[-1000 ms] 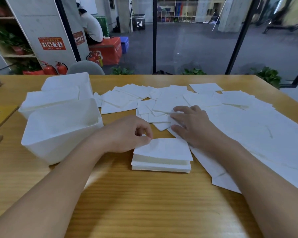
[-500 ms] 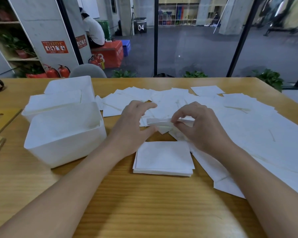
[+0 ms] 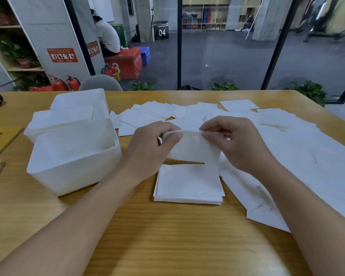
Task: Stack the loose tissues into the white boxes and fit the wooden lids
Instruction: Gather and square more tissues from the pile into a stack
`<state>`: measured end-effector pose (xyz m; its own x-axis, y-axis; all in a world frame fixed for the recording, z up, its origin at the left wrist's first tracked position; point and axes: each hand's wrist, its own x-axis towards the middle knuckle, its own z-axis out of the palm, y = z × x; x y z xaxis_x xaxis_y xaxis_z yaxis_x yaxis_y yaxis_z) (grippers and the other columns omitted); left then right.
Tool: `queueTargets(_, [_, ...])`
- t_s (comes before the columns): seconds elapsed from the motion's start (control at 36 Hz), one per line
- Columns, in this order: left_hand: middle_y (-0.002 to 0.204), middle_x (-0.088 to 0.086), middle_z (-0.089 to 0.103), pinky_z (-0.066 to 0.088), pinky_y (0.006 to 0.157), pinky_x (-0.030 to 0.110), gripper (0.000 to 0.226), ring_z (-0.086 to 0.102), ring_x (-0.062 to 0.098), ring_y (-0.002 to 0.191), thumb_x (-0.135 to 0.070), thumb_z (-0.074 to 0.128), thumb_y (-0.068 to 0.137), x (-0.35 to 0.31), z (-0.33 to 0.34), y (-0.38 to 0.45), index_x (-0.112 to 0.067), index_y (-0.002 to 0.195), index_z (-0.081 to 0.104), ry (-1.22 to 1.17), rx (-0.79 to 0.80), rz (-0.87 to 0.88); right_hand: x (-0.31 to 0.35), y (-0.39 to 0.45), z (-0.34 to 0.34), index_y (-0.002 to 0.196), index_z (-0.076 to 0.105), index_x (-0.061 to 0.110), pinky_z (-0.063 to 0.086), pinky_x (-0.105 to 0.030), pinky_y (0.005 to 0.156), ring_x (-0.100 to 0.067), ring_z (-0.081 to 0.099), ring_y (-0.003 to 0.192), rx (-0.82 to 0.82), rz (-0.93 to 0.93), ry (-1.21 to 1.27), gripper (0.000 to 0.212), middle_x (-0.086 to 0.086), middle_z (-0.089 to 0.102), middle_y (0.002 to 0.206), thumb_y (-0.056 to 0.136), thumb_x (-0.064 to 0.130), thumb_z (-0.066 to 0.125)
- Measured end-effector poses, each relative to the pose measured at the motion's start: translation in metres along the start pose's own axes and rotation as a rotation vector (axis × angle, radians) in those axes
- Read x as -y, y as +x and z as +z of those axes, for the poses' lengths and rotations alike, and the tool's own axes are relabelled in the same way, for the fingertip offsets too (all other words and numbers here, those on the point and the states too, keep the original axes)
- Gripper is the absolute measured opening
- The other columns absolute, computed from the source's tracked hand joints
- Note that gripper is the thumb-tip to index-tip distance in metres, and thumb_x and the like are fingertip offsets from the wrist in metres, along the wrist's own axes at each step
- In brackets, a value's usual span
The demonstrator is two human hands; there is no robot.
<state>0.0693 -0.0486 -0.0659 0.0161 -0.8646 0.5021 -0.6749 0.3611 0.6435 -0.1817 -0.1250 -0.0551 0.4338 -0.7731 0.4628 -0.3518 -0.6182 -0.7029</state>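
Over a wooden desk (image 3: pixel 167 236), the left hand (image 3: pixel 151 150) and right hand (image 3: pixel 239 144) pinched a thin, limp white tissue (image 3: pixel 195 150) by its top corners, likely easily torn.

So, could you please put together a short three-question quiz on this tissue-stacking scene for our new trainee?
1. True or false: both the left hand and the right hand pinch the lifted tissue.
2. What lies on the table right below that tissue: A) a wooden lid, B) a neat tissue stack, C) a pen?
3. Fill in: the nearest white box stands to the person's ____.

Key: 1 true; 2 B; 3 left.
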Motion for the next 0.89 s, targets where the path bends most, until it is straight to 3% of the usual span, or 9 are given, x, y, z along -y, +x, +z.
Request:
queueTargets(0.11, [0.072,-0.007,0.061,0.043,0.063,0.023,0.016,0.054,0.009,0.067,-0.032,0.071,0.107,-0.006,-0.008,0.003,-0.030,0.092,0.078,-0.142,0.031,-0.006,0.006,0.004,-0.013,0.095,0.084,0.029,0.056,-0.027,0.066,-0.016,0.070,0.075,0.050,0.085,0.149,0.006,0.002,0.078,0.084,0.100,0.028,0.080])
queueTargets(0.17, [0.069,0.002,0.062,0.040,0.060,0.022,0.016,0.049,0.010,0.062,-0.033,0.073,0.106,-0.005,-0.015,0.005,-0.028,0.092,0.080,-0.167,0.116,-0.050,0.006,0.003,-0.017,0.094,0.083,0.024,0.047,-0.024,0.055,-0.021,0.055,0.061,0.152,0.200,0.209,0.010,-0.011,0.066,0.072,0.098,0.033,0.083])
queueTargets(0.25, [0.057,-0.007,0.047,0.032,0.054,0.016,0.015,0.037,0.009,0.056,-0.036,0.074,0.105,-0.003,-0.020,0.006,-0.029,0.093,0.080,-0.139,0.244,-0.129,0.003,0.002,-0.019,0.094,0.081,0.018,0.035,-0.026,0.051,-0.027,0.036,0.062,0.332,0.352,0.246,0.017,-0.014,0.048,0.068,0.094,0.034,0.087])
queueTargets(0.39, [0.055,-0.009,0.037,0.030,0.050,0.017,0.014,0.033,0.012,0.052,-0.038,0.073,0.104,-0.003,-0.022,0.003,-0.031,0.093,0.078,-0.106,0.359,-0.221,0.003,-0.001,-0.020,0.100,0.079,0.022,0.035,-0.035,0.062,-0.027,0.046,0.060,0.542,0.421,0.190,0.019,-0.012,0.063,0.068,0.093,0.038,0.087])
queueTargets(0.47, [0.055,-0.009,0.045,0.036,0.053,0.019,0.014,0.038,0.010,0.051,-0.042,0.071,0.104,-0.001,-0.024,0.002,-0.036,0.093,0.075,0.021,0.479,-0.206,0.001,-0.003,-0.019,0.097,0.078,0.025,0.039,-0.027,0.055,-0.021,0.053,0.056,0.576,0.412,0.133,0.018,-0.011,0.069,0.069,0.092,0.040,0.088])
queueTargets(0.58, [0.059,-0.007,0.054,0.040,0.058,0.030,0.016,0.044,0.007,0.055,-0.041,0.072,0.102,0.001,-0.020,0.000,-0.036,0.086,0.073,0.123,0.554,-0.187,-0.001,-0.003,-0.017,0.091,0.077,0.024,0.041,-0.018,0.048,-0.017,0.052,0.051,0.569,0.407,0.101,0.017,-0.005,0.066,0.063,0.089,0.035,0.091])
queueTargets(0.75, [0.074,0.001,0.064,0.045,0.062,0.036,0.014,0.050,0.006,0.061,-0.040,0.073,0.098,0.007,-0.019,0.000,-0.033,0.086,0.074,0.164,0.578,-0.164,-0.006,-0.001,-0.019,0.089,0.076,0.032,0.042,-0.020,0.048,-0.013,0.059,0.051,0.563,0.371,-0.066,0.020,-0.004,0.078,0.072,0.087,0.048,0.088])
queueTargets(0.83, [0.076,-0.004,0.066,0.046,0.063,0.032,0.012,0.052,0.003,0.063,-0.042,0.075,0.097,0.007,-0.021,0.001,-0.034,0.087,0.076,0.169,0.574,-0.164,-0.013,0.004,-0.017,0.081,0.077,0.033,0.047,-0.018,0.049,-0.007,0.060,0.052,0.340,0.308,-0.192,0.020,0.009,0.075,0.068,0.088,0.048,0.087])
queueTargets(0.89, [0.080,-0.013,0.069,0.048,0.064,0.029,0.012,0.058,0.002,0.068,-0.044,0.077,0.095,0.006,-0.021,0.001,-0.036,0.086,0.077,0.163,0.556,-0.161,-0.018,0.004,-0.012,0.082,0.077,0.036,0.048,-0.020,0.055,-0.004,0.062,0.063,0.176,0.227,-0.295,0.016,0.018,0.072,0.074,0.086,0.044,0.090])
